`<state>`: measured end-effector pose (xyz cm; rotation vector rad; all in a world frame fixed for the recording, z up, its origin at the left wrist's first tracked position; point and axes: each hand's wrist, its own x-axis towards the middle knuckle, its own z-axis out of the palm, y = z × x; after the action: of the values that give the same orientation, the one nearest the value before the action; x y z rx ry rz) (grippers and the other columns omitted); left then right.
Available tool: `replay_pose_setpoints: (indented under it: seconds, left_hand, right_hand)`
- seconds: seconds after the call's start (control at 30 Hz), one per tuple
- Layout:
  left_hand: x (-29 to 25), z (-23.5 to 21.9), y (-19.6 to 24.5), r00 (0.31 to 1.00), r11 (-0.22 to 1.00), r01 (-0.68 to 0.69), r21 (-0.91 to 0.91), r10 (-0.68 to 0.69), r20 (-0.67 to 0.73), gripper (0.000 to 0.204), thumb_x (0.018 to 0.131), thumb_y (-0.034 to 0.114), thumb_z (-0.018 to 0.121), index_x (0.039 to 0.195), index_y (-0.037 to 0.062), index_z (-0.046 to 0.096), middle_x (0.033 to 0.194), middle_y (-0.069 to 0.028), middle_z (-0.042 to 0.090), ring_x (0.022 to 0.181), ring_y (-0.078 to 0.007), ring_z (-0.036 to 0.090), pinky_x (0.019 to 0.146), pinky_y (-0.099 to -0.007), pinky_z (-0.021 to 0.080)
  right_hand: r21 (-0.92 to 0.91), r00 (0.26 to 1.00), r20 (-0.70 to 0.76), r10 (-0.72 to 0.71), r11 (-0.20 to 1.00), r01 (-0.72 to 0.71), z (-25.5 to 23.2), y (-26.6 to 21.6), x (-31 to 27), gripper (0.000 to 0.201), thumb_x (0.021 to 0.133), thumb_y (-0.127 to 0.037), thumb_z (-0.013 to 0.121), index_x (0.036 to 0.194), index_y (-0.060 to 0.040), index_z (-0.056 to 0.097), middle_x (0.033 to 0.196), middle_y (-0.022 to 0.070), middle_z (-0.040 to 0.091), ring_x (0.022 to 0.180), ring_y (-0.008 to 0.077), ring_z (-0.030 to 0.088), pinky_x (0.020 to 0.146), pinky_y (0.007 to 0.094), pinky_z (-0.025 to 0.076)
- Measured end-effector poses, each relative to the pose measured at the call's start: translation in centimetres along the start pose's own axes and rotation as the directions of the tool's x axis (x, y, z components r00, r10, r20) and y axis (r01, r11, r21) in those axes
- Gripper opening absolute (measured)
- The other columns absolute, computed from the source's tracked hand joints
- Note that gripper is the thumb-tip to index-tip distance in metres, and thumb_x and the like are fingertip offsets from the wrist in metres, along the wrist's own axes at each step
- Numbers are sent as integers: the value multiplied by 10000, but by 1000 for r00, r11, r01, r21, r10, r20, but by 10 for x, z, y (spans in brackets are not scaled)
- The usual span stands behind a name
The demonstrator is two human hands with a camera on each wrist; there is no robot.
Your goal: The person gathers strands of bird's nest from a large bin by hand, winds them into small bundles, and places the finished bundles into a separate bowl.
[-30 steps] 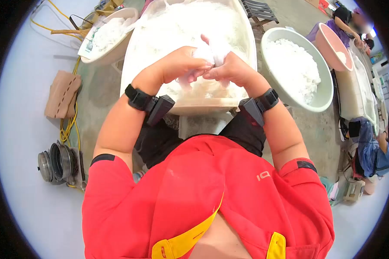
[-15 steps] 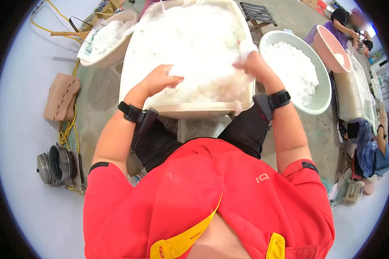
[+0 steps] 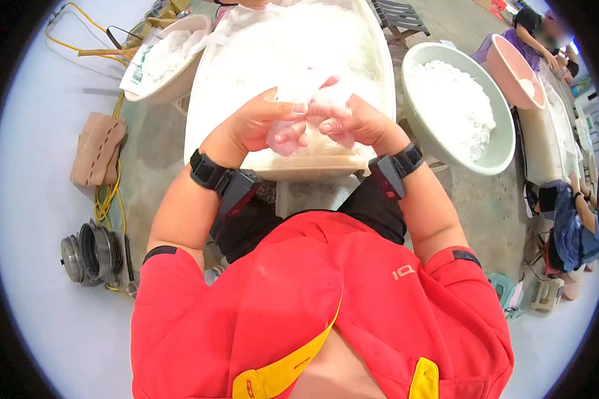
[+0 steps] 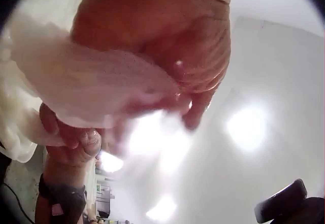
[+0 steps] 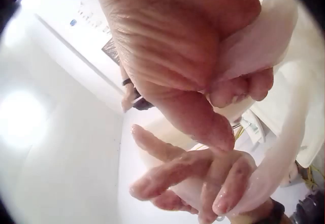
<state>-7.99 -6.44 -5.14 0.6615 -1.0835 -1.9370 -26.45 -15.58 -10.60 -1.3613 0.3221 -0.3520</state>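
Both bare hands are close together over the near end of a large white tub [image 3: 299, 166] filled with wet white fibre [image 3: 279, 53]. My left hand [image 3: 254, 123] holds one end of a soft, translucent fibre piece [image 4: 96, 84], which runs across its palm in the left wrist view. The same piece stretches to my right hand [image 3: 373, 126], whose fingers curl round it. In the right wrist view, the right thumb and fingers grip a white fold [image 5: 259, 46], while the left fingers [image 5: 167, 176] below are bent and spread.
A pale green basin [image 3: 502, 143] heaped with white fibre stands right, beyond it a pink basin [image 3: 512, 73]. Another basin [image 3: 156, 93] is at the left. A person's hand [image 3: 249, 3] reaches over the tub's far edge. A dark folding stool [image 3: 400, 16] stands behind; other people sit far right.
Half a second ago my hands were apart, the right one carrying fibre at the tub's right side. Now they are back together with fibre between them. Another person's hand has appeared at the far edge.
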Motion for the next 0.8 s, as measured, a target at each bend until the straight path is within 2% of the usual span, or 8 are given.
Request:
replay_pose_setpoints:
  seconds: [0.2,0.3,0.37,0.43,0.47,0.57,0.67,0.8]
  left_hand:
    - [5,-4,-29,879,932,-361,37,354,-321,780,764,35,546,1429,111,146,1357,-204,389,762,-92,563,675,-240,480]
    - [12,-5,-47,840,896,-243,372,386,-382,754,770,-2,487,1429,99,134,1358,-134,416,941,-119,558,673,-231,469]
    - [18,-14,-57,806,497,49,866,492,-328,693,772,19,491,1393,54,185,1246,-157,509,939,-238,584,674,-326,489]
    - [25,-10,-58,795,-124,279,952,586,-157,606,749,29,502,1329,8,325,1151,-190,563,829,-322,607,658,-388,491]
    - [27,-6,-58,746,50,416,908,552,-373,551,739,33,505,1275,-9,385,1103,-244,543,843,-398,561,682,-446,478]
    - [26,-28,-59,838,-108,248,963,523,-157,511,755,58,517,1248,-28,416,1108,-238,543,821,-407,562,677,-443,480]
    - [25,-37,-49,781,-224,-109,968,583,223,465,801,103,554,1232,-33,444,1033,-190,594,753,-386,588,659,-429,482]
    - [18,-38,-53,747,467,-191,863,640,-181,382,849,158,588,1191,8,505,835,-57,592,631,-204,551,571,-325,459]
  right_hand:
    - [183,990,-131,-50,980,73,3,1,0,848,772,-68,661,1447,-151,155,781,7,587,534,68,469,478,205,382]
    - [117,983,-166,-84,988,104,3,3,0,846,782,-60,646,1450,-146,134,829,11,589,572,67,478,483,207,385]
    - [82,980,-171,-100,990,116,7,2,1,845,786,-56,637,1451,-141,124,856,13,586,599,65,481,484,210,387]
    - [59,983,-165,-81,994,92,8,1,0,839,788,-52,629,1452,-134,123,873,15,582,626,66,488,498,214,395]
    - [51,986,-159,-56,997,64,7,0,-1,834,788,-49,626,1451,-129,126,876,17,580,639,68,494,511,216,402]
    - [58,978,-200,-68,995,81,10,0,-2,812,789,-64,623,1447,-111,150,836,30,581,642,71,497,500,196,377]
    - [128,976,-194,-101,984,128,9,0,-2,795,782,-67,613,1442,-94,171,785,31,567,636,73,494,488,185,358]
    - [157,986,-135,-94,981,115,-3,-1,-6,771,785,-51,597,1441,-112,196,861,24,573,716,90,522,606,228,427]
